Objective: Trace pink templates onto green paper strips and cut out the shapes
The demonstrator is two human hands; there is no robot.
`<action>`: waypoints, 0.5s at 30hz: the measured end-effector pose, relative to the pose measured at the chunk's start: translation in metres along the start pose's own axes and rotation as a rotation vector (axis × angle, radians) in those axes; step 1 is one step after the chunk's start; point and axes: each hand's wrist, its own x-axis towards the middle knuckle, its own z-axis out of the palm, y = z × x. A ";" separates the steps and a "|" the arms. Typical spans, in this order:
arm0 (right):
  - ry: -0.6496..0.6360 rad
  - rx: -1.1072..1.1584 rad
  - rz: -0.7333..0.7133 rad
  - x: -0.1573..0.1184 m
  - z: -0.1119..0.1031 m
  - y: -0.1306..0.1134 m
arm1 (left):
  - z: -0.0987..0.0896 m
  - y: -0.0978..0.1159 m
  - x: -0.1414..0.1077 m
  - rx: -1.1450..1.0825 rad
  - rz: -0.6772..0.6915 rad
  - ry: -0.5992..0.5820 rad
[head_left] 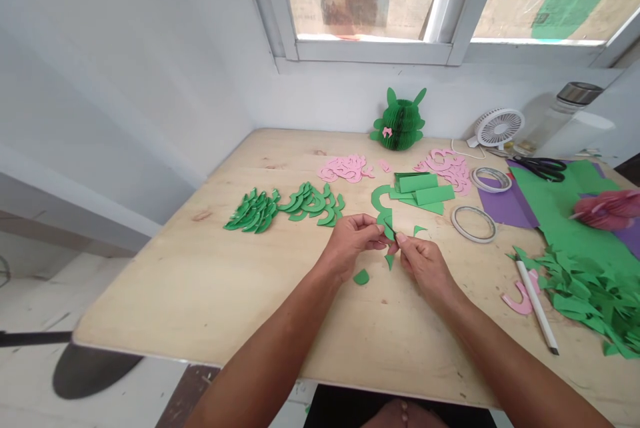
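Observation:
Both hands meet near the middle of the table. My left hand (361,236) pinches a small green paper piece (387,218) between thumb and fingers. Close beside it, the fingers of my right hand (417,258) are pressed together at the lower right edge of the paper, around something dark and thin that I cannot make out. A curved green piece (379,197) lies just beyond the fingertips, next to folded green strips (425,188). Small green scraps (361,277) lie below and beside the hands.
Curved green cutouts (254,210) are piled left, pink cutouts (345,168) behind. A green paper figure (400,125) stands by the wall. Rightward are tape rolls (473,224), black scissors (541,168), a small fan (499,128), a bottle (555,118), a white pen (537,305) and green scraps (595,295).

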 end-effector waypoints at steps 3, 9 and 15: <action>-0.003 -0.010 -0.009 0.001 0.000 0.000 | 0.000 0.001 0.000 -0.015 0.008 0.017; -0.025 -0.024 0.001 0.000 0.000 -0.001 | 0.000 0.001 0.001 -0.018 0.022 0.037; -0.018 -0.025 -0.011 0.001 0.000 0.003 | 0.000 0.000 0.000 0.002 0.015 0.023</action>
